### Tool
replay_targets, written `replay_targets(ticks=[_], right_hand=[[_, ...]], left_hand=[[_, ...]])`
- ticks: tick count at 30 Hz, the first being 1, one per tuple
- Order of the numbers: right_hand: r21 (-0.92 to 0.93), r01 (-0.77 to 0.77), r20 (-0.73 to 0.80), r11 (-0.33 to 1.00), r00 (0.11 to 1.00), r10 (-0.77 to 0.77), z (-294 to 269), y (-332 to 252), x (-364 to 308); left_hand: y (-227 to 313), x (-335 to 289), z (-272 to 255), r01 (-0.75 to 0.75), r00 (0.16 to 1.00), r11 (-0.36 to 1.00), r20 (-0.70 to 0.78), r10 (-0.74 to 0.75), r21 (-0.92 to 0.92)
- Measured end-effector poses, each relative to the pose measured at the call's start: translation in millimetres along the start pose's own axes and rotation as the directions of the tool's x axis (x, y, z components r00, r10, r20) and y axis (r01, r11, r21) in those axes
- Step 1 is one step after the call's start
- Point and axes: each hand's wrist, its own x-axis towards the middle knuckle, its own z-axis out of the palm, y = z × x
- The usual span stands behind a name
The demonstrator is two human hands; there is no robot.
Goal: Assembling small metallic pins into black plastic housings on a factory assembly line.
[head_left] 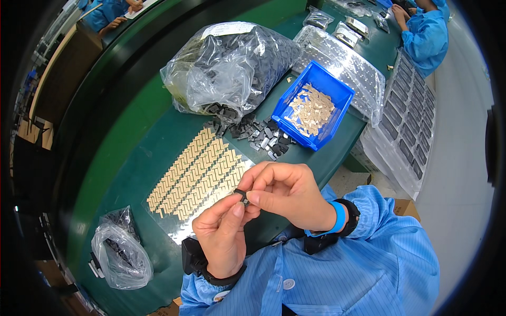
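A small black plastic part [242,194] is pinched between the fingertips of both hands, above the near edge of the table. My left hand [224,229] grips it from below left, thumb against finger. My right hand [287,192] closes on it from the right, partly hiding it. Just beyond lies a clear sheet [182,227] carrying rows of tan adhesive pieces [197,176]. Loose black and grey parts [263,138] are heaped past that sheet, spilling from a large clear bag [226,68] full of similar parts.
A blue bin [337,113] holds many tan scraps. Behind it lies a clear plastic tray [363,73]. At left sits a small open bag [124,255] of dark parts. Stacked trays of black parts [406,121] stand at right. Co-workers in blue sleeves [427,45] sit farther off.
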Motion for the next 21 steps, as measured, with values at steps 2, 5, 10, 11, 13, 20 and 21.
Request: replay_targets(ticks=[2,5,10,11,13,20,21], right_hand=[[-0.003,0.006,-0.005,1.0,1.0,-0.006,0.2,-0.1,-0.1],[-0.008,0.003,-0.008,1.0,1.0,-0.003,0.3,-0.4,0.5],[0.006,0.009,0.0,1.0,1.0,-0.009,0.8,0.8,0.7],[0.019,0.007,0.004,1.0,1.0,-0.007,1.0,0.9,0.7],[0.022,0.0,0.001,1.0,1.0,0.0,1.5,0.3,0.5],[-0.022,0.03,-0.033,0.999,0.999,-0.03,3.6,1.8,1.5],[-0.022,0.03,-0.033,0.999,0.999,-0.031,3.8,1.4,1.4]], left_hand=[[0.4,-0.3,0.1,-0.002,1.0,1.0,0.004,0.002,0.002],[0.6,-0.3,0.0,0.004,1.0,1.0,-0.01,-0.004,0.023],[-0.4,-0.9,-1.3,-0.012,1.0,1.0,-0.002,0.012,0.029],[-0.7,-1.1,-2.0,-0.012,1.0,1.0,-0.002,0.012,0.029],[-1.3,-1.1,-3.3,-0.025,1.0,0.999,0.015,0.024,0.026],[-1.3,0.2,-1.9,-0.024,1.0,1.0,0.009,0.024,0.01],[-1.1,0.6,-1.0,-0.015,1.0,1.0,0.003,0.015,0.004]])
